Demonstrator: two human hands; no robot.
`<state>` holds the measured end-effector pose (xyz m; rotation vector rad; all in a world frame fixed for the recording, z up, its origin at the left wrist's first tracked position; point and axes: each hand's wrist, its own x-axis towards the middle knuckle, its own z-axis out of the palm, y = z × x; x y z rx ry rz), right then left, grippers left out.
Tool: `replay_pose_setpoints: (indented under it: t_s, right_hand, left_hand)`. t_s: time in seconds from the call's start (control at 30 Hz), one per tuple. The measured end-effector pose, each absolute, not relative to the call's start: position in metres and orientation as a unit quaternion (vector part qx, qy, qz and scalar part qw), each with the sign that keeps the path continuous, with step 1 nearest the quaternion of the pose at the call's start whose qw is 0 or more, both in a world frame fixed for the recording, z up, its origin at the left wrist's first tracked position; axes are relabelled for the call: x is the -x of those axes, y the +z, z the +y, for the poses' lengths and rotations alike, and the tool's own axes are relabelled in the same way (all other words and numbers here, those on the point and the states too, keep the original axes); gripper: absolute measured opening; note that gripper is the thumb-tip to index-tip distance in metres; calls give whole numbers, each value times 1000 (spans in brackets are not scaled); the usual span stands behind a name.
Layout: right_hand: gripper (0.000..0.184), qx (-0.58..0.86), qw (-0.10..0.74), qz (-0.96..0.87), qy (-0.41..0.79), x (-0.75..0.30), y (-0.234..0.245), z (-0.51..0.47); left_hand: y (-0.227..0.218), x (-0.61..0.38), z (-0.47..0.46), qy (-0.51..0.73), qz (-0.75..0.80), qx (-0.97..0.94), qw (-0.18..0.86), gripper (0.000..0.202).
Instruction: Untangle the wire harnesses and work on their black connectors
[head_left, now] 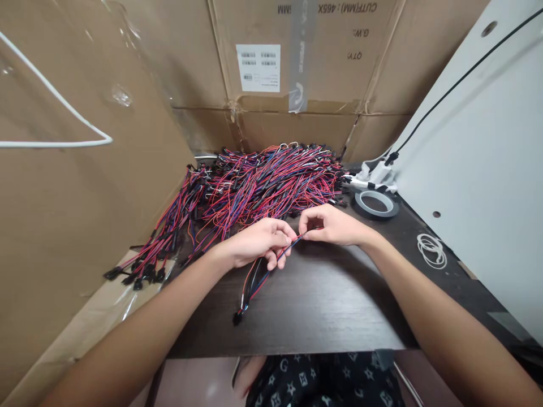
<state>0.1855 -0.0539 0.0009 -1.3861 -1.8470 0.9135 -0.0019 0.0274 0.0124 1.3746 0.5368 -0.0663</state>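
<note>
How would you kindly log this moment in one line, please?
left hand: holding wire harness | right hand: pinching same wire harness | black connector: at its near end | wire pile: beyond hands

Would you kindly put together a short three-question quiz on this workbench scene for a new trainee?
1. Multiple choice: What do the left hand and right hand both hold?
A) A screwdriver
B) A bundle of thin wires
C) A pair of scissors

2. True or false: In the picture, the grey tape roll lies to the right of the big wire pile.

3. Fill in the blank: The black connector at the near end of the held wires is closer to the ____ hand.

Key: 1. B; 2. True; 3. left
</note>
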Motion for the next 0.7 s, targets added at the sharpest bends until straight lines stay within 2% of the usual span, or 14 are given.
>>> replay_pose_setpoints:
  t_s: [0.43, 0.7]
  right_hand:
    - [2, 538, 348, -684, 350, -184, 2, -54]
    - [7, 539, 369, -653, 384, -191, 5, -54]
  left_hand:
    - [8, 2, 29, -34, 229, -619, 750, 20]
    - [10, 1, 29, -40, 247, -612, 751, 16]
